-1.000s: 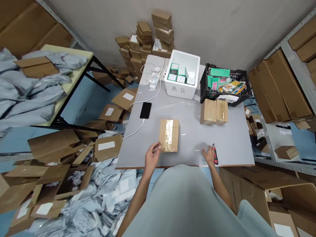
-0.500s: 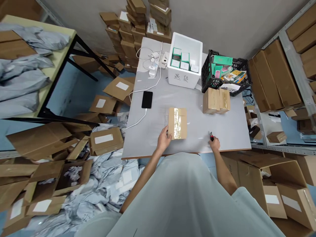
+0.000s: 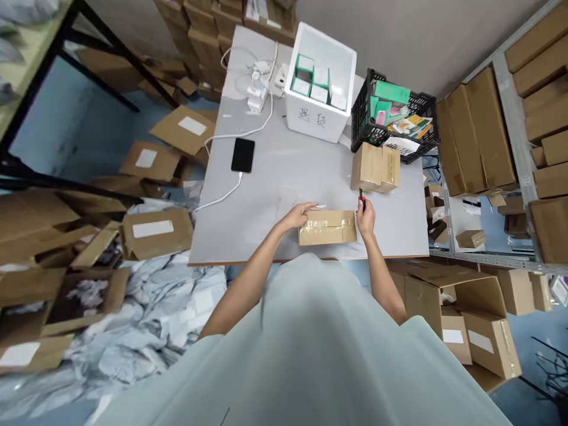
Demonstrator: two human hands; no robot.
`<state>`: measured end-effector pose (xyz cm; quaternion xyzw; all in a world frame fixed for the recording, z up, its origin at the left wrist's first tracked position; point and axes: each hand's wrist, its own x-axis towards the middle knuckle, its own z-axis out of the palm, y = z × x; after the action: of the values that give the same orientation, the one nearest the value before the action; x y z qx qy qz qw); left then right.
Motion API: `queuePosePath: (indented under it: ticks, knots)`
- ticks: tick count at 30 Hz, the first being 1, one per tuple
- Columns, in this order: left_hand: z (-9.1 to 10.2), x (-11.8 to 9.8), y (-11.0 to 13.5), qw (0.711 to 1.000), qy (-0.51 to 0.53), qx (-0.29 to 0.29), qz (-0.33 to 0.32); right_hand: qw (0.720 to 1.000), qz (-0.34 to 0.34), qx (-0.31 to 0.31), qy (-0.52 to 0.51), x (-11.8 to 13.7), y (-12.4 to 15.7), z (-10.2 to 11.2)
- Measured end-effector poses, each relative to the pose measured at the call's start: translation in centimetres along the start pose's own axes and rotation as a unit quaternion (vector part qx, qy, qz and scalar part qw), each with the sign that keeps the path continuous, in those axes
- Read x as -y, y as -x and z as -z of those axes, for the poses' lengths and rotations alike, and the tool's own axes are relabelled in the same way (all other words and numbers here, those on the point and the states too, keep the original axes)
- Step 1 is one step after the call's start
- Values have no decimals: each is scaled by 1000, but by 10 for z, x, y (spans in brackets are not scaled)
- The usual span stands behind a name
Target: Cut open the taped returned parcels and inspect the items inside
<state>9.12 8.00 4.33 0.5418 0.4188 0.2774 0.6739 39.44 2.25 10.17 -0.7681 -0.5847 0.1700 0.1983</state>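
Observation:
A small brown cardboard box (image 3: 327, 232) lies near the table's front edge, its shiny tape strip running left to right. My left hand (image 3: 298, 216) grips the box at its far left corner, fingers reaching along the back edge. A bit of white shows by those fingertips. At the box's right end, my right hand (image 3: 366, 220) is closed around a red and black box cutter (image 3: 362, 201) pointing away from me. Whether that hand also touches the box, I cannot tell. Behind it stand two taped cardboard boxes (image 3: 367, 168) side by side.
On the grey table (image 3: 266, 195) lies a phone (image 3: 242, 155) on a white cable. Farther back are a power strip (image 3: 257, 94), a white foam bin (image 3: 317, 121) with green-white boxes, and a black crate (image 3: 364, 124). Opened cartons (image 3: 153, 234) and grey mailer bags (image 3: 164, 319) cover the floor left.
The box has been turned, so its tape strip now runs sideways. My right hand has brought the box cutter left to the box's right end. My left hand has shifted to the far corner.

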Motion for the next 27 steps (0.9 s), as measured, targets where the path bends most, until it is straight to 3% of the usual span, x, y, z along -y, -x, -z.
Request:
queuePosePath:
  ticks: [7,12,15,20,27]
  knots:
    - [-3,27,34,990,-5,-140,15,987,97,126,37,27,28,10]
    - [-14,34,48,984,38,-174,29,933,214,276,89,67,41,5]
    - [-14,31,46,983,48,-174,25,895,257,334,143,93,37,-3]
    - [-8,30,44,985,69,-155,27,839,318,377,228,122,25,-10]
    - [-7,30,43,988,55,-144,32,818,304,409,265,147,22,3]
